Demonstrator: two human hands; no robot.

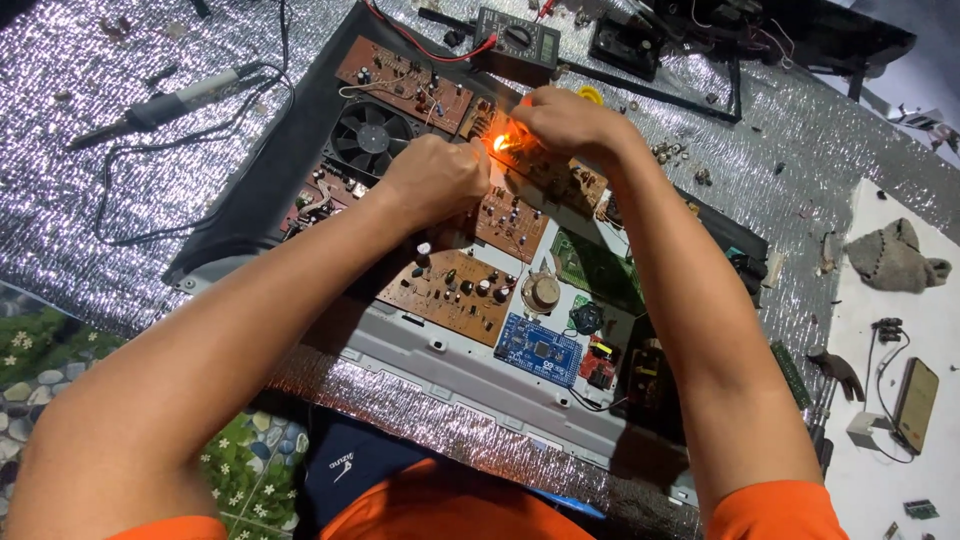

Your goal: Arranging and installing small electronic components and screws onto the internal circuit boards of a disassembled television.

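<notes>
Head view: counter (120, 200) covered in silver foil sheet, largest item on it an opened grey metal chassis tray (450, 380). Tray holds, roughly by size: several brown circuit boards (450, 290), a green board (590, 265), a black cooling fan (370, 135), a blue board (538, 348), a small red module (600, 365). Both forearms reach in over the tray. Left hand (435, 180) closed in a loose fist above the fan-side boards, fingers curled together toward a bright orange glow (500, 143) on the upper brown board (560, 175); what they pinch cannot be made out. Right hand (565, 120) just beside it, fingers bunched over the same glow, grip hidden. Hands nearly touching. Outside the tray: multimeter (515, 40) at the top edge with red lead, soldering iron (180, 100) far left, grey rag (895, 255) and phone (915, 400) on a white surface at right.
</notes>
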